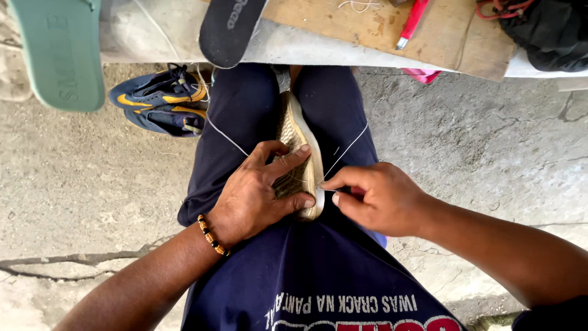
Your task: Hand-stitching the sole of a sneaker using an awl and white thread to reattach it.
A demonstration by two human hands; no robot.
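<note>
the woven shoe (298, 156) stands on its side between the person's knees. the left hand (257, 196) wraps tight around the shoe. just right of the shoe, the right hand (376, 199) pinches a needle at its sole, fingers together. white thread (346, 150) runs up from the shoe.

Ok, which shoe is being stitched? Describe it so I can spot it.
Start at the dark blue trousers mid-frame. Clamped between the knees is the beige woven shoe, with the left hand gripping it. Unlike the blue-and-yellow shoes on the ground, white thread runs from it.
</note>
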